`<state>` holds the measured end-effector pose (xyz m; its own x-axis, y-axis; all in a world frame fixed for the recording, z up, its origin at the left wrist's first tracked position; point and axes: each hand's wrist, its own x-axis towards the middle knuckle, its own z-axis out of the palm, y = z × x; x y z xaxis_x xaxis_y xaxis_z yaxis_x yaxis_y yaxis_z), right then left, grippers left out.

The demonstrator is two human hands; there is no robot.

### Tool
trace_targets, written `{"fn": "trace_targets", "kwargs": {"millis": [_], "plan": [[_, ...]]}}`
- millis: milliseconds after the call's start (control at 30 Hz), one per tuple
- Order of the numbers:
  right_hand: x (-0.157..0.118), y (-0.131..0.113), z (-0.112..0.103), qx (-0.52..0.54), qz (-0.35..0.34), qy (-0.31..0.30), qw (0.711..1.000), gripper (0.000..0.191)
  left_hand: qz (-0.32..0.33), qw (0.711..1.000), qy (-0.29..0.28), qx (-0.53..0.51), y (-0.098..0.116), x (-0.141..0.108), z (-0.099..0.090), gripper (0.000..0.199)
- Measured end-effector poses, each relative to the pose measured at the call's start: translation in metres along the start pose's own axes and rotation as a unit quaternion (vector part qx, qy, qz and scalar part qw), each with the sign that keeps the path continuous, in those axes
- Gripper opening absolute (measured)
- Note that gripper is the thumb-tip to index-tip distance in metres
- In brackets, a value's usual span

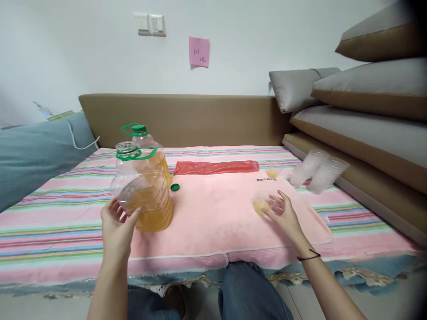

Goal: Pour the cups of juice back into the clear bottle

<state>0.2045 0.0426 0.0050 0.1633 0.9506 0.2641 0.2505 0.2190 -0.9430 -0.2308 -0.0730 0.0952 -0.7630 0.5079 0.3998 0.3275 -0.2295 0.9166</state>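
Observation:
My left hand point(119, 218) is curved against the lower left side of a large clear plastic jug point(147, 202), its thumb across the front. The jug has no cap, carries a green handle ring at its neck, and is partly filled with amber liquid. A second jug point(160, 162) with a green cap stands just behind it. On the right, my right hand point(283, 213) has its thumb and fingers around a small clear plastic cup point(261, 206) holding a little yellowish liquid. Another cup point(272, 173) with similar liquid sits farther back. A loose green cap point(175, 187) lies right of the jugs.
A pink mat point(207, 218) covers part of the striped cloth point(60, 222). A red plastic bag point(216, 167) lies along the mat's back edge. Two stacks of clear cups point(328, 174) lie at the right, beside piled cushions point(367, 122). A padded backboard point(180, 120) stands behind.

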Motion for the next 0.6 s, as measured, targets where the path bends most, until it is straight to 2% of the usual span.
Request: {"fn": "trace_targets", "kwargs": {"millis": [100,233,333,433,533,600], "plan": [[0.005,-0.002,0.004,0.000,0.011,0.008,1.000,0.101,-0.044,0.998,0.021,-0.038,-0.004,-0.001,-0.001,0.076],[0.008,-0.004,0.006,0.003,0.001,0.011,1.000,0.104,-0.015,0.998,0.060,-0.018,0.001,-0.010,0.003,0.066],[0.009,-0.007,0.007,0.021,0.002,0.013,1.000,0.102,0.055,0.993,0.102,0.024,0.012,-0.022,0.011,0.062],[0.009,-0.010,0.009,0.047,0.019,0.017,0.999,0.104,0.174,0.974,0.129,0.072,0.026,-0.035,0.021,0.060],[0.011,-0.014,0.008,0.062,0.026,0.035,0.997,0.105,0.299,0.940,0.134,0.097,0.039,-0.051,0.035,0.059],[0.014,-0.016,0.004,0.069,0.023,0.048,0.996,0.104,0.356,0.922,0.112,0.105,0.046,-0.063,0.048,0.059]]}}
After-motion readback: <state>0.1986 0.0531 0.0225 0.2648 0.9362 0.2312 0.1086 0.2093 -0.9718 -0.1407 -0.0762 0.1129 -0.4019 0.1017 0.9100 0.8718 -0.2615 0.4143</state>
